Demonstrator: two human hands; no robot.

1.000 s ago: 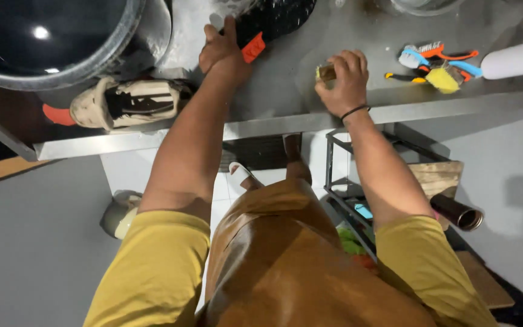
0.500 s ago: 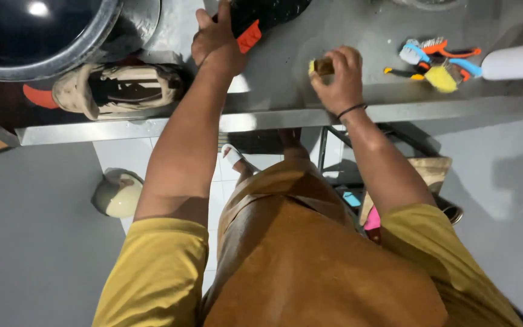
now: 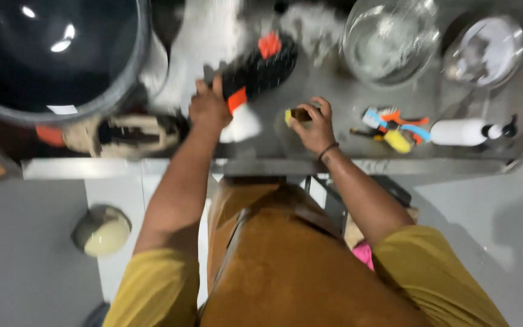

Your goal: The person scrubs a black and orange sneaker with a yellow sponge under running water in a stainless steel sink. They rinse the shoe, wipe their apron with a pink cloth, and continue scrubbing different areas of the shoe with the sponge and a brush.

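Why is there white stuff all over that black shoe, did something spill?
White foam clings to the black-and-orange shoe under the left hand and spreads over the steel counter behind it. The blur hides whether it spilled. The right hand grips a small yellow-edged brush.

Short mustard-yellow sleeves end above the elbows; both forearms are bare; a brown, seemingly leather apron [image 3: 298,266] covers the front; the right hand [image 3: 313,128] has a thin black band at its wrist.
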